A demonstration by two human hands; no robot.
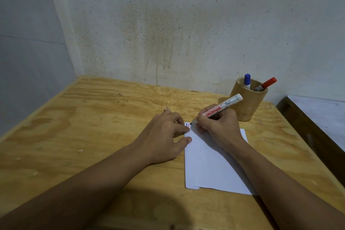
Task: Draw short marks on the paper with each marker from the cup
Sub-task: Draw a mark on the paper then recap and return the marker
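Both forearms reach in from the bottom edge of my view, bare, angled toward the middle of the plywood table (pixel 93 127). Between them lies the paper (pixel 211 164), a white sheet, maybe more than one stacked, since a second edge peeks out at its near corner. I see my left hand (pixel 164 136) planted palm down at the sheet's left edge, fingers loosely spread, thumb and forefinger tips pressing on the paper's border; something small and dark shows beyond its knuckles, but I cannot tell what it is. My right hand (pixel 218 125) rests on the upper part of the sheet with its fingers closed around a white marker (pixel 220 108), printed in red lettering, the barrel tilted up and to the right, its dark tip down at the paper's far left corner. Right beside that tip I can make out short marks (pixel 187 125), one bluish and one red, stacked close together. Just beyond the right hand stands the cup (pixel 246 102), a tan cylinder sitting upright near the wall. Inside it I see a blue-capped marker (pixel 247 80) standing nearly straight and a red-capped marker (pixel 266 84) leaning out to the right. Behind everything rises a stained, speckled wall (pixel 168 33).
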